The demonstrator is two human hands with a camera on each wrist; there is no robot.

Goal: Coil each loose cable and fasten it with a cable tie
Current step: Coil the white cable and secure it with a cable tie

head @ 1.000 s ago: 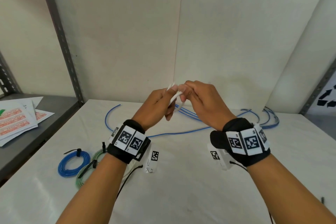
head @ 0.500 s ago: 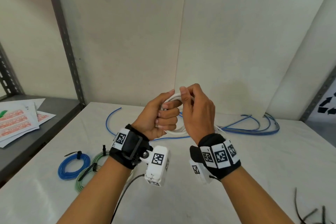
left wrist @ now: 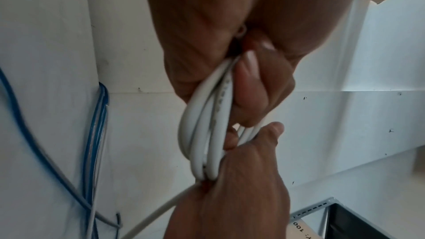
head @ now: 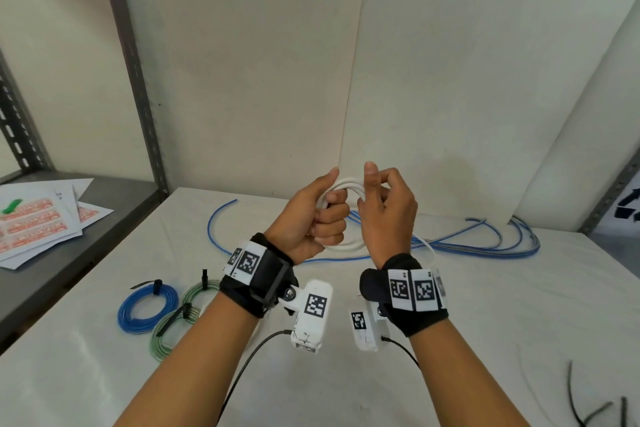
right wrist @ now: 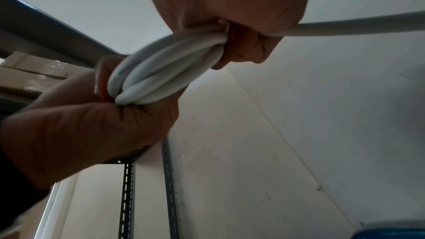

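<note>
Head view shows the left hand curled round one side of a white cable coil held above the middle of the worktop, while the right hand pinches the opposite side, a tail of the cable trailing down past the right wrist. So this coil is judged nearly wound but untied. Near the worktop's left edge lie a blue coil and a green coil, each already fastened with a black tie. Along the back edge loose blue cables wait uncoiled. Spare black ties lie at the near right corner.
</note>
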